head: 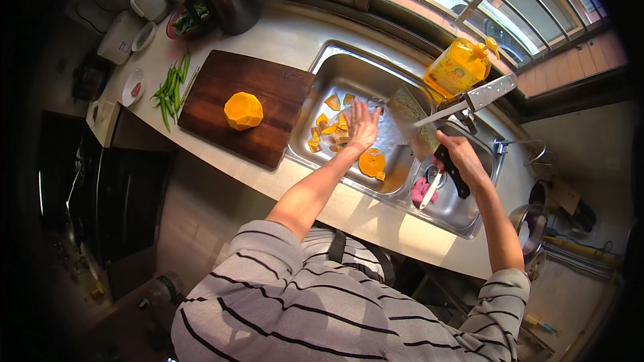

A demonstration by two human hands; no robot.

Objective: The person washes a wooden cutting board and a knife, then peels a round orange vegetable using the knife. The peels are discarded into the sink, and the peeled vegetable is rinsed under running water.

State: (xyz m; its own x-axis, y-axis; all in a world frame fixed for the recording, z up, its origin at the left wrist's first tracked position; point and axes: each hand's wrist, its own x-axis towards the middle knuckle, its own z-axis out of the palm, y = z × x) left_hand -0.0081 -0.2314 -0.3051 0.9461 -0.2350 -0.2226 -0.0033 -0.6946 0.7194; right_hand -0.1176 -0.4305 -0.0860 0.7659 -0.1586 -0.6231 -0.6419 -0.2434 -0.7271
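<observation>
My right hand [465, 158] grips the black handle of a broad-bladed kitchen knife [406, 105]. Its blade lies under the faucet [484, 94], close to the stream of water. Over the left sink basin [322, 73], my left hand [363, 124] is spread with nothing in it. Orange pumpkin peelings [322, 121] lie beneath and beside that hand, and a round pumpkin slice [372, 162] rests nearer the front wall. A peeled pumpkin piece [243, 110] sits on the dark wooden cutting board [282, 88], left of the sink.
The right basin [465, 216] holds a pink cloth [420, 191] and a white-handled tool [430, 192]. Behind the sink stands a yellow pump bottle [455, 70]. Green chili peppers [173, 85], a small dish [132, 88] and a dark kettle [231, 2] occupy the left counter.
</observation>
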